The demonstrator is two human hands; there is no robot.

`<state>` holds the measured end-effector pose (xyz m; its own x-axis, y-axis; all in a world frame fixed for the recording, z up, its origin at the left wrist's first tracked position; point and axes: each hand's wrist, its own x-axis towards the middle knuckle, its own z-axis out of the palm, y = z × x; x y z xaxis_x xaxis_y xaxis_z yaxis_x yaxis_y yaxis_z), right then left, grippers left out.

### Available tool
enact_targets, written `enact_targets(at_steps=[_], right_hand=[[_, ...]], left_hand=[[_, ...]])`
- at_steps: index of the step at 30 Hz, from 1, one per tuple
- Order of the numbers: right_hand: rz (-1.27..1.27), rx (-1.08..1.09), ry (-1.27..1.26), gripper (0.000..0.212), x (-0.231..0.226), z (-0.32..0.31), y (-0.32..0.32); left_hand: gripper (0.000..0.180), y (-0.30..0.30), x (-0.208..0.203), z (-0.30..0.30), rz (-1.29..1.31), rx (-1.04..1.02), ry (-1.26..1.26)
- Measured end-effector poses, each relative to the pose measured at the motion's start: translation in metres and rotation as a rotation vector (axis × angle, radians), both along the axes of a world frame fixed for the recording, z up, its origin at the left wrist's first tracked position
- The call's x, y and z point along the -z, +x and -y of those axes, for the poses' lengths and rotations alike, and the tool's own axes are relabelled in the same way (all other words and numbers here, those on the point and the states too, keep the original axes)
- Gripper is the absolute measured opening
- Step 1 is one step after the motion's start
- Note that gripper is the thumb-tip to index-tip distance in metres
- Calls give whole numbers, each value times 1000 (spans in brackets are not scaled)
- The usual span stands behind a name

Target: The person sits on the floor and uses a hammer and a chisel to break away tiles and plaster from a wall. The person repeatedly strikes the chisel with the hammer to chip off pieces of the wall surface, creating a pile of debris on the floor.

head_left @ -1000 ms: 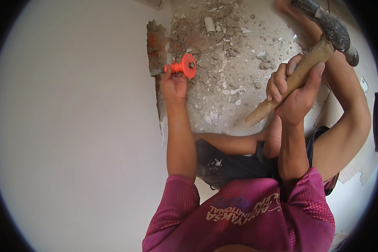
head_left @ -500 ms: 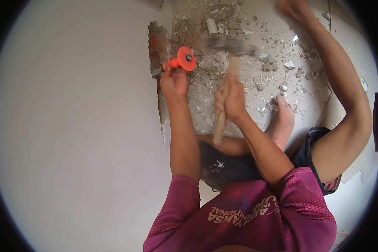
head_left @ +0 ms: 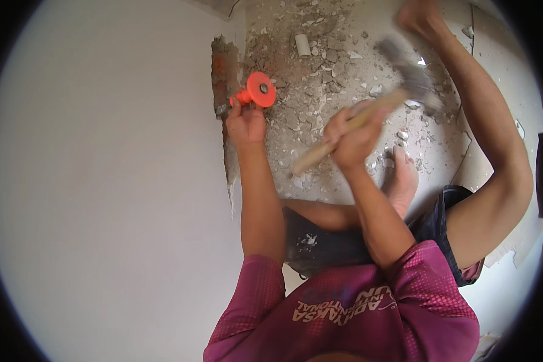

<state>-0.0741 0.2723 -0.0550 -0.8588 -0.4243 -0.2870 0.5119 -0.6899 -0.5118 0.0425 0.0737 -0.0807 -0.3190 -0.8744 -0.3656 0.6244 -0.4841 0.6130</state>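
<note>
My left hand [head_left: 247, 123] is closed round the orange grip of a chisel [head_left: 261, 90] with a round hand guard. The metal head end shows in the middle of the guard, facing right. The chisel's other end points at the broken strip [head_left: 222, 69] at the foot of the white wall, where its tip is hard to make out. In my right hand [head_left: 357, 136] is a hammer [head_left: 398, 96], gripped along its wooden handle. The hammer's dark metal head is blurred by motion, well to the right of the chisel.
Broken rubble [head_left: 301, 102] and dust cover the floor beside the wall, with a short white pipe piece [head_left: 303, 45] among it. The white wall [head_left: 102, 181] fills the left side. My bare foot [head_left: 404, 178] and my bent leg [head_left: 489, 114] are at the right.
My right hand has swung the hammer away to the right, its head turning clockwise away from the chisel. My left hand and the chisel stay at the wall.
</note>
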Motion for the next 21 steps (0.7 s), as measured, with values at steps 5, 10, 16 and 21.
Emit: enact_targets(at_steps=[5, 10, 16, 21], right_hand=[[182, -971, 335, 54, 6, 8, -2], [32, -178, -130, 61, -34, -37, -107], [75, -473, 125, 59, 3, 25, 19], [140, -919, 379, 57, 4, 1, -19]], left_hand=[[21, -7, 15, 10, 75, -70, 19], [21, 14, 1, 8, -52, -60, 28], [22, -7, -15, 4, -79, -60, 107], [26, -10, -31, 2, 12, -111, 98]])
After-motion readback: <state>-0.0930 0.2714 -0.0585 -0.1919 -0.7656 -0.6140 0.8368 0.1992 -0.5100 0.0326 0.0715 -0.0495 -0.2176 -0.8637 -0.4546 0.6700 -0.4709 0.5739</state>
